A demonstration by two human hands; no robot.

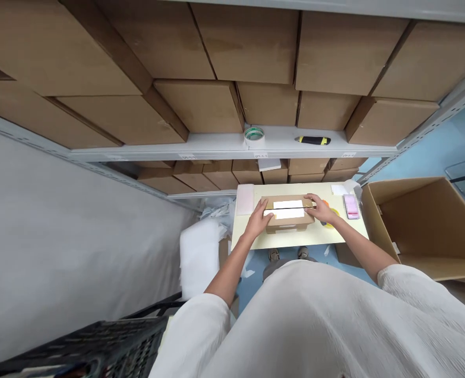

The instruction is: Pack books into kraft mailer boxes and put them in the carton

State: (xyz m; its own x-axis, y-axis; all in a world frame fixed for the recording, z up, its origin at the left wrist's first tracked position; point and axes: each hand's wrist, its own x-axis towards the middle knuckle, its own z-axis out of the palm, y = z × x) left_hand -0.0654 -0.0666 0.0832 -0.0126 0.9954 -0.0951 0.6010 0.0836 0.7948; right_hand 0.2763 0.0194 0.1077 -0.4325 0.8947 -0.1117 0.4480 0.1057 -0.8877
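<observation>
Far left, low: 1 black lattice-sided plastic crate (130, 341). To its right, 1 stack of soft white sheet packing material (199, 257) stands beside the cream-coloured rectangular bench (281, 242). A pale pink flat sheet (245, 199) lies at the left end of the bench.

Above the bench, the grey metal shelf (216, 143) carries brown cardboard boxes (200, 107) and, at its front, 1 white tape roll with a green inner ring (254, 142).

The left hand (258, 219) grips the left end of 1 small brown rectangular cardboard box (291, 222), thumb over the top. This box rests on the bench, between the 2 hands. A white paper label (288, 212) is on its top, crossed by a thin dark line.

On the shelf, right of the tape roll, lies 1 black-and-yellow utility knife (313, 140). The right hand (318, 209) grips the right end of the small box.

Just beside it, an orange-and-yellow looped item (333, 212) is partly hidden by the forearm. Further right: 1 white paper piece (338, 189), then 1 phone with a pink screen (351, 206). Far right, 1 large open brown carton (429, 220) adjoins the bench.
</observation>
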